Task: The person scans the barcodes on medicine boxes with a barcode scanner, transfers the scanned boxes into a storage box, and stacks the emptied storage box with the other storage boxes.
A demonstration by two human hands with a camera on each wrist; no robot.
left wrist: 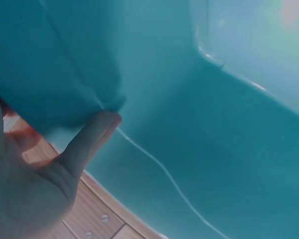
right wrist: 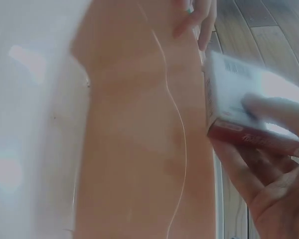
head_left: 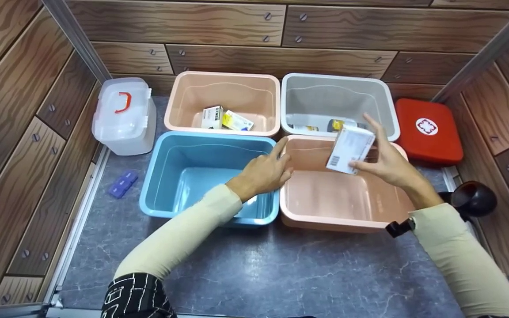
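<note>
My right hand (head_left: pixel 389 163) holds a white medicine box (head_left: pixel 351 148) between thumb and fingers. The box is tilted above the front pink bin (head_left: pixel 325 194), near its back rim. Seen from the right wrist, the medicine box (right wrist: pixel 234 94) shows a barcode and a dark red side. My left hand (head_left: pixel 261 174) is at the adjoining rims of the blue bin (head_left: pixel 210 152) and the front pink bin. Its thumb (left wrist: pixel 89 139) lies against the blue bin's inner wall, and its fingers (right wrist: pixel 202 20) hang over on the pink bin's side.
Behind, a pink bin (head_left: pixel 223 79) contains small medicine boxes (head_left: pixel 238 120), and a grey bin (head_left: pixel 338 81) holds small containers. At left are a clear lidded box (head_left: pixel 122 119) and a purple pill organizer (head_left: pixel 123 184). A red first-aid case (head_left: pixel 429 130) and black object (head_left: pixel 473 198) are right.
</note>
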